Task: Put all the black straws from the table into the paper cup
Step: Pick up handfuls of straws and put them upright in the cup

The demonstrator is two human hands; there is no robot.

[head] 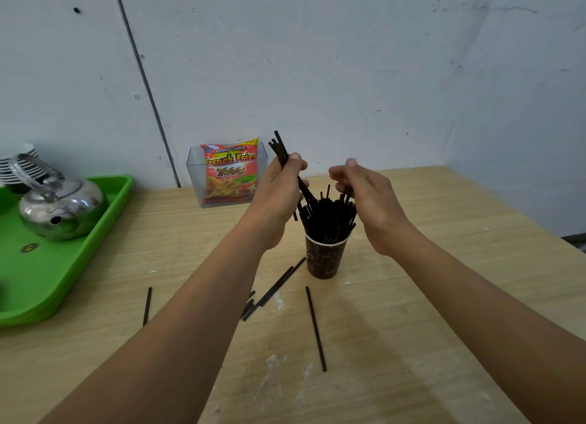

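Cup part-filled, strays outstanding.
Your left hand (277,198) grips a straw bundle (280,151) above the paper cup (325,262); your right hand (371,201) pinches cupped straws (323,217); loose straws (315,328) lie nearby.

The thin black plastic straws (326,214) are showing one flat, even black, both the bunch in the cup and the few I am holding in my left hand (276,201). The dark brown paper cup (325,258) is wearing pale lettering and a white rim. The light wood-grain tabletop (412,296) is showing whitish smears toward its near edge. At its left edge a bright green plastic tray (63,274) is carrying a mirror-silver metal kettle (60,211). At the far edge a red-and-orange snack packet (231,173) is flashing yellow lettering.
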